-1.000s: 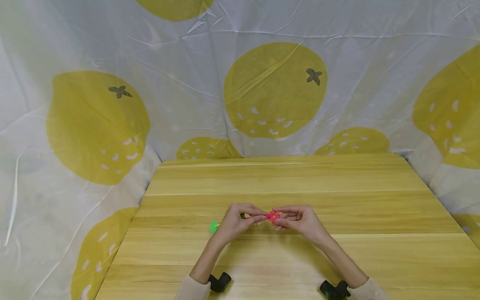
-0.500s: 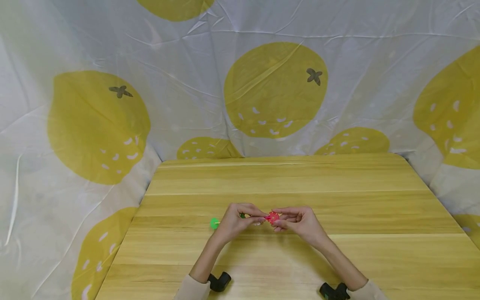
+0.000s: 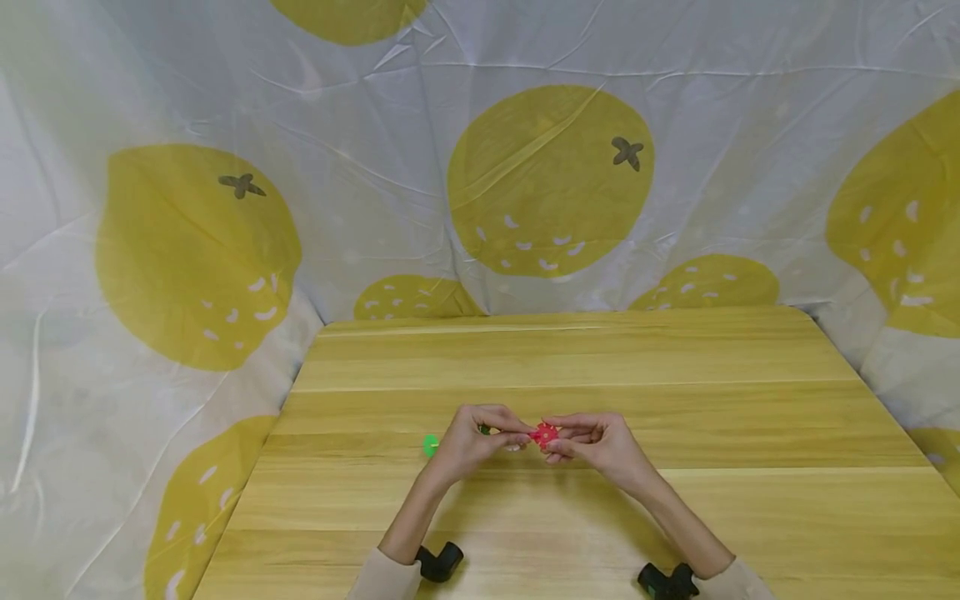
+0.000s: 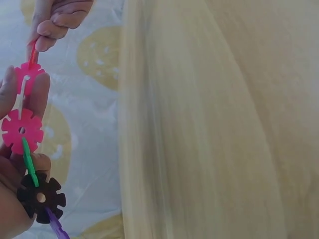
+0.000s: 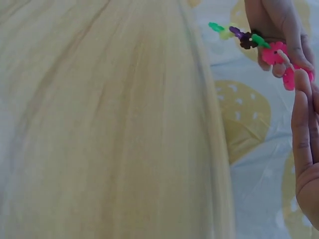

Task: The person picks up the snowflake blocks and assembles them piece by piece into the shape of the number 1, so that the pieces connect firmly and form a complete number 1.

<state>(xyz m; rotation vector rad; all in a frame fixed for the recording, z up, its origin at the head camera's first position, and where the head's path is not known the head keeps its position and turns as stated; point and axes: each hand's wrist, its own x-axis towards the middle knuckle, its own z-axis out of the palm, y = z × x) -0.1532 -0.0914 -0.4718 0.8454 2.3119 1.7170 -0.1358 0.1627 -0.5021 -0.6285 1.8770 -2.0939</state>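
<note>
A chain of interlocking notched plastic discs runs between and below both hands. My left hand [image 3: 480, 440] pinches a pink disc [image 4: 30, 74] near the chain's right end. My right hand [image 3: 602, 442] pinches the red disc [image 3: 546, 435] at that end, which joins the pink one. From the pink disc the chain goes on through a white disc [image 4: 24, 94], a second pink disc [image 4: 31, 130], a green disc [image 4: 30, 162], a black disc [image 4: 50, 191] and a purple disc [image 4: 56, 225]. Its far end, a bright green disc [image 3: 431, 446], shows left of my left wrist.
Both hands are over a wooden table [image 3: 600, 354]. Black wrist-worn devices sit at the left cuff [image 3: 439, 562] and the right cuff [image 3: 667, 581]. A pale cloth [image 3: 375, 183] printed with yellow lemons hangs behind the table and at its sides.
The green far end of the chain has shifted slightly up and right. The red disc has turned a little between the fingers; both hands stay nearly in place.
</note>
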